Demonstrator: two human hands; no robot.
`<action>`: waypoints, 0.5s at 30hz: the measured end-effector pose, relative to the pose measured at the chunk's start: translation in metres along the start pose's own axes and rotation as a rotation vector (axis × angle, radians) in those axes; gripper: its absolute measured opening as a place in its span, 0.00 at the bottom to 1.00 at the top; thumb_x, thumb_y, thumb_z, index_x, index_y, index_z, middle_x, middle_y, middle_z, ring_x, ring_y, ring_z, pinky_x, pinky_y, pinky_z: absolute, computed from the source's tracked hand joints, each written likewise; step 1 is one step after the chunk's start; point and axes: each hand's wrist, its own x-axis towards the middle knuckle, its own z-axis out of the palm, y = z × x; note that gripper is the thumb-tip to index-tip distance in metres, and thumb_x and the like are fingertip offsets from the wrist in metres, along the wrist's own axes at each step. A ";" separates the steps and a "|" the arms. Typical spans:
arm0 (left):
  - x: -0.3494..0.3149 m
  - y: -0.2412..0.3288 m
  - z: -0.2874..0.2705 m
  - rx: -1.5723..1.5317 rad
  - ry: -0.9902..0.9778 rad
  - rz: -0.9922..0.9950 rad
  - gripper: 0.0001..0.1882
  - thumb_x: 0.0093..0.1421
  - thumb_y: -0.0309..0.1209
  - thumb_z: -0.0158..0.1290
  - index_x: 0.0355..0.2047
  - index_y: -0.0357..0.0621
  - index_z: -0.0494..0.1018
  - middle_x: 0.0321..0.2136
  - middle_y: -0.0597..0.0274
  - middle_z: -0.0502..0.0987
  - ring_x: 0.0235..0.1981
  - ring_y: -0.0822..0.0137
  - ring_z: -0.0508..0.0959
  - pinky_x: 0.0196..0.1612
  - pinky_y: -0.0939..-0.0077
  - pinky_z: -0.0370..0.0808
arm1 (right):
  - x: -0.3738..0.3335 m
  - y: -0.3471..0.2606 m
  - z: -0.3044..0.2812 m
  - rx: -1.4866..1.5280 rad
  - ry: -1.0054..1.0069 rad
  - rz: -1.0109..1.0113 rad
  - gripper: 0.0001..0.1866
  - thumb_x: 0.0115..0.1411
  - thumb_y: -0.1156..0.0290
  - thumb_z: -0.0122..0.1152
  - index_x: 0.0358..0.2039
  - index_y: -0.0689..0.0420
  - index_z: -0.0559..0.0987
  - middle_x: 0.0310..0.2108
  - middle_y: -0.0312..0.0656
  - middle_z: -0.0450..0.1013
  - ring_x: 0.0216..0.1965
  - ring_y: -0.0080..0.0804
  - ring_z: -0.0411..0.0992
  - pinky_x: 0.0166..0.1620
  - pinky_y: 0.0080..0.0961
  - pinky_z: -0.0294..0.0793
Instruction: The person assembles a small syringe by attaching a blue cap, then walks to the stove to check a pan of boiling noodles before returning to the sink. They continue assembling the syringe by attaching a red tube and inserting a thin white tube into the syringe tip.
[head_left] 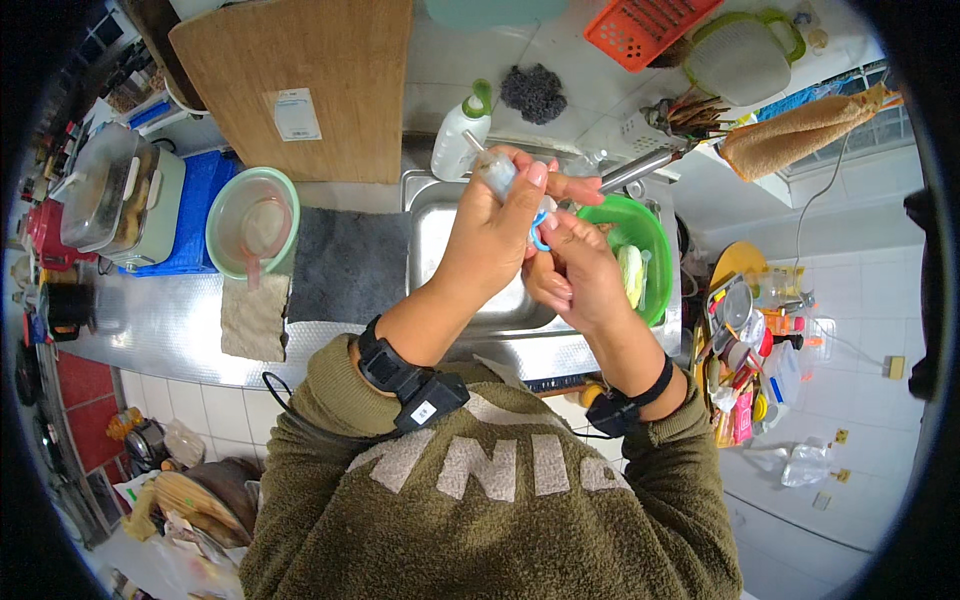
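Note:
Over the sink (pixel 432 240), my left hand (pixel 490 235) is closed round a small translucent bottle-like piece (pixel 496 172) with a thin spout pointing up and left. My right hand (pixel 582 268) meets it from the right. Its thumb and fingers pinch at a light-blue ring (pixel 540 232) at the lower end of the piece. Between the hands, fingers hide part of the joint. Just right of my right hand stands a bright green basin (pixel 655 240) with a pale green vegetable (pixel 630 272) in it.
Behind the sink stand a white bottle with a green top (pixel 462 132) and a dark scrubber (pixel 533 93). A metal faucet (pixel 640 168) reaches in from the right. At left lie a grey mat (pixel 345 265), a beige cloth (pixel 253 318) and a pale green bowl (pixel 216 225); a wooden board (pixel 340 60) leans behind.

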 end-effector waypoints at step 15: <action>0.006 -0.009 -0.027 0.041 0.090 -0.211 0.19 0.67 0.40 0.38 0.44 0.33 0.64 0.43 0.46 0.76 0.45 0.60 0.76 0.50 0.69 0.72 | 0.023 0.019 -0.002 -0.446 0.185 -0.163 0.11 0.64 0.69 0.48 0.26 0.60 0.69 0.10 0.34 0.60 0.11 0.25 0.59 0.16 0.22 0.57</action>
